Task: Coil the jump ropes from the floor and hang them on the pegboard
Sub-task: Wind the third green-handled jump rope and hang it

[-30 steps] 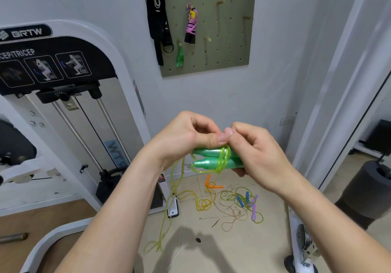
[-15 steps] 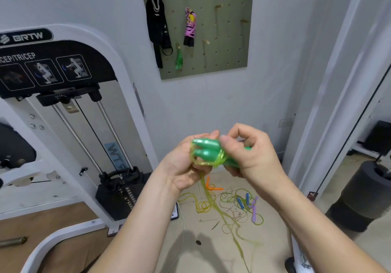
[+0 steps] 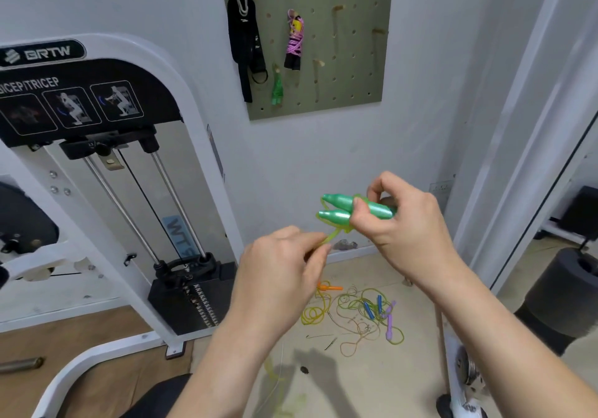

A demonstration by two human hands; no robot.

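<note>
My right hand grips the two green jump rope handles side by side, with yellow-green cord looped around them. My left hand pinches that yellow-green cord just below the handles; its loose end trails down to the floor. Several other jump ropes with orange, blue and purple handles lie tangled on the floor. On the wall above hangs the green pegboard, holding a pink coiled rope, a green one and black straps.
A white BICEP/TRICEP weight machine with its black weight stack fills the left. A white door frame stands on the right, with a dark foam roller beyond it. Several bare pegs stick out of the pegboard's right half.
My left hand has come off the handles and dropped lower, pulling the cord down and left. My right hand has lifted the handles up and to the right.
</note>
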